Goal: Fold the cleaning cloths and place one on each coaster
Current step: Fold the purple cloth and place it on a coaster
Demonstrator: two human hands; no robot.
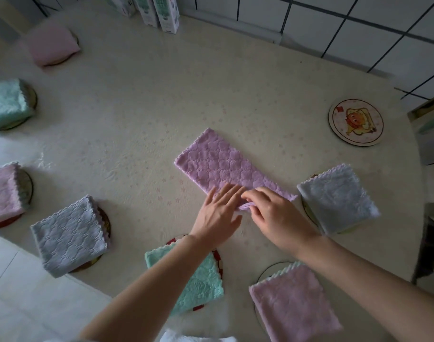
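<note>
Left hand [218, 214] presses purple cloth [211, 161]; right hand [276, 214] pinches its end.

Probably a home dining corner: round table [137, 107] in cream cloth, white tiled wall [359, 11], cartons [161, 11] — cartoon-print coaster [355, 122].

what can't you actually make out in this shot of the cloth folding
Head view only:
- Near end of the purple quilted cloth strip: covered by the left hand and right hand, whose fingers pinch its edge.
- Picture on the red-rimmed round coaster: under the mint folded cloth and left forearm.
- Print on the white-and-green cartons: cut off by the top edge, blurred.
</note>
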